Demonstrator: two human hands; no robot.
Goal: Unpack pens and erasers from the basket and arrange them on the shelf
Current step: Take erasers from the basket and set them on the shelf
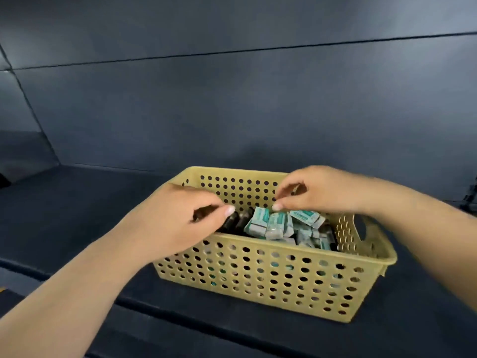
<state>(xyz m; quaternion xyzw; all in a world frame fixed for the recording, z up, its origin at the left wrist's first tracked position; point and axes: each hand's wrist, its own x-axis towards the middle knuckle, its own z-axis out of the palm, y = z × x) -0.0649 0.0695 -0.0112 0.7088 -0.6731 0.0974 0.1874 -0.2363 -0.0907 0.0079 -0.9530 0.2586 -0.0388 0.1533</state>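
A dark blue shelf (77, 215) is carrying a yellow perforated basket (271, 277), whose long axis is running from left to lower right, its handle cut-out facing right. Inside, teal-and-white eraser packets (276, 223) are lying jumbled, tilted various ways; their printing is too blurred to read. Dark items (238, 219) are standing beside them at the left. The left hand (170, 215) is curling its fingers onto the dark items. The right hand (317, 189) is pinching a packet's top.
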